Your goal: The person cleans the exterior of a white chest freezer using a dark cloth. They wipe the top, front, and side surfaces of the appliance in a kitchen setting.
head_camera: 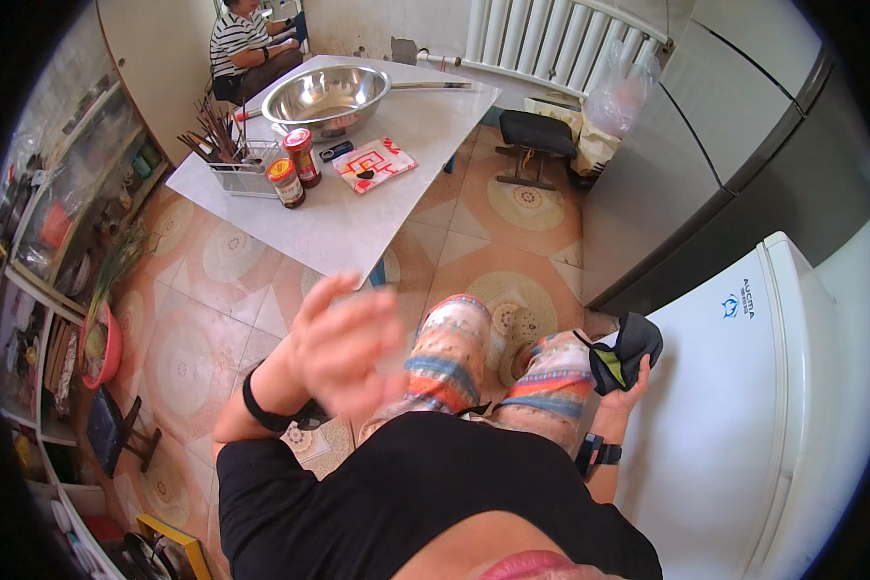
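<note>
My left hand (348, 344) is raised in front of my torso at the centre left, blurred, with its fingers apart and nothing seen in it. A black band is round its wrist. At the right, beside a white appliance, my right hand (627, 388) holds a dark grey cloth item (638, 344) with a yellow-green patch and a black cord or edge. What exactly the item is cannot be told. Beyond my left hand is a white table (333, 239). On it are a steel basin (326, 98), two red-lidded jars (292, 170), a wire basket (243, 181) of chopsticks and a red-and-white packet (374, 165).
A white Aucma appliance (703, 406) stands close on the right, with a grey refrigerator (667, 145) behind it. Shelves (80, 217) line the left, near a red basin (107, 355) and a folding stool (116, 431). Another person (243, 47) sits beyond the table, near a black-seated stool (536, 134).
</note>
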`<state>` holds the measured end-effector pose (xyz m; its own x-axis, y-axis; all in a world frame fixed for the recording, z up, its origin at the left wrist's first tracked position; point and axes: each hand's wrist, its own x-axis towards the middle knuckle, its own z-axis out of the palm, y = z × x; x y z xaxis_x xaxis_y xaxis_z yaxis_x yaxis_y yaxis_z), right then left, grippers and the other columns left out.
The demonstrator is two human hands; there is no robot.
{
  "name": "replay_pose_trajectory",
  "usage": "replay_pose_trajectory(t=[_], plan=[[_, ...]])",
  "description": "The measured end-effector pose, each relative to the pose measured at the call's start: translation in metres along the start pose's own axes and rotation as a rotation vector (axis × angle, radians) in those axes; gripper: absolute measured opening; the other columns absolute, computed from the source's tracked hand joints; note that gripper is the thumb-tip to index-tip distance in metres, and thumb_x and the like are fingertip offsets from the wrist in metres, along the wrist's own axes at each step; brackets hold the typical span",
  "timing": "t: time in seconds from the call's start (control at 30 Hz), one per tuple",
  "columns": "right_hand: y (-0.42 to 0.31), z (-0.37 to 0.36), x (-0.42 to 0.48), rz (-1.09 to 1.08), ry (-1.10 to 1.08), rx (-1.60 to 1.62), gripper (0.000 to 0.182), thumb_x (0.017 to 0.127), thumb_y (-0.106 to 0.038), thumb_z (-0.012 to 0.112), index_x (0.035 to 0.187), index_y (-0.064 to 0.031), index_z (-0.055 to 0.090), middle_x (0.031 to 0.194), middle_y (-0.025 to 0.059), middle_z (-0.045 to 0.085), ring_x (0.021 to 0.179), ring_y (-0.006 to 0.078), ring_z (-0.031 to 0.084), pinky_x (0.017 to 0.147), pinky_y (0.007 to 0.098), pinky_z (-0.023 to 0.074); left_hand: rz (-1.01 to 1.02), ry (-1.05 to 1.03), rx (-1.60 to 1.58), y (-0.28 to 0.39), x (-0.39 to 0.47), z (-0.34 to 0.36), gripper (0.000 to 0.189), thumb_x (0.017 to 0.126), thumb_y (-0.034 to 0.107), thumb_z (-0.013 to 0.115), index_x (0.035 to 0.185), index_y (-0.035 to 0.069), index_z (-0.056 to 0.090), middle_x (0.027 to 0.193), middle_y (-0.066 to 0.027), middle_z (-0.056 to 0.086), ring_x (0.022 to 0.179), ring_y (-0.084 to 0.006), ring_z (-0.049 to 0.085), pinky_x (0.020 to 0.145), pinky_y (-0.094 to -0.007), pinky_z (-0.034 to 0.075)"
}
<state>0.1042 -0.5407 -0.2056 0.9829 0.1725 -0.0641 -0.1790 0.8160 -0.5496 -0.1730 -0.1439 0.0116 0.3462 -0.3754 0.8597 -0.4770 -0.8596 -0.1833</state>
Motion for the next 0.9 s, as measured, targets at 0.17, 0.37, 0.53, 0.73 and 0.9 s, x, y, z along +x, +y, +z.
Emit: replay_pose_trajectory(t=[0.17,0.37,0.53,0.73,0.9], plan=[[0.026,0.007,0.000,0.112,-0.049,0.042,0.050,0.091,-0.031,0.064,0.131,-0.0027,0.055,0.129,0.0127,0.061,0.118,0.0315,0.058,0.104,0.0502,0.0437,-0.745,-0.312,0.130,-0.062,-0.069,0.075,0.080,0.090,0.031,0.064,0.151,0.001,0.022,0.157,-0.0217,0.024,0.146,-0.0378,0.021,0.115,-0.0583,0.018],[0.057,0.017,0.002,0.184,-0.015,0.028,0.052,0.091,-0.030,0.065,0.131,-0.0008,0.054,0.130,0.0141,0.060,0.118,0.0315,0.058,0.105,0.0489,0.0432,-1.077,-1.034,0.227,-0.090,-0.189,0.125,0.092,0.090,0.049,0.059,0.154,0.002,0.013,0.162,-0.0200,0.007,0.150,-0.0366,0.001,0.114,-0.0643,0.008],[0.012,0.031,-0.019,0.121,0.038,0.050,0.053,0.091,-0.031,0.064,0.133,-0.0007,0.052,0.131,0.0141,0.060,0.119,0.0320,0.057,0.105,0.0486,0.0431,-0.939,-0.935,0.178,-0.083,-0.131,0.155,0.093,0.085,0.044,0.066,0.154,0.004,0.018,0.161,-0.0179,0.011,0.149,-0.0393,0.005,0.112,-0.0683,0.008],[-0.065,0.065,-0.057,-0.393,0.261,-0.124,0.049,0.095,-0.030,0.060,0.134,-0.0013,0.053,0.134,0.0119,0.058,0.122,0.0287,0.055,0.106,0.0451,0.0424,-0.688,-0.771,-0.228,-0.058,-0.048,0.227,0.074,0.087,0.036,0.067,0.148,0.007,0.036,0.153,-0.0182,0.035,0.146,-0.0370,0.022,0.113,-0.0651,0.013],[-0.205,0.088,-0.178,-1.384,0.467,-0.895,0.048,0.097,-0.026,0.057,0.133,0.0050,0.051,0.135,0.0127,0.054,0.123,0.0238,0.051,0.106,0.0372,0.0385,-0.590,-0.779,-0.639,-0.027,-0.038,0.340,0.069,0.089,0.041,0.065,0.143,0.004,0.042,0.145,-0.0211,0.044,0.139,-0.0365,0.035,0.113,-0.0598,0.019]])
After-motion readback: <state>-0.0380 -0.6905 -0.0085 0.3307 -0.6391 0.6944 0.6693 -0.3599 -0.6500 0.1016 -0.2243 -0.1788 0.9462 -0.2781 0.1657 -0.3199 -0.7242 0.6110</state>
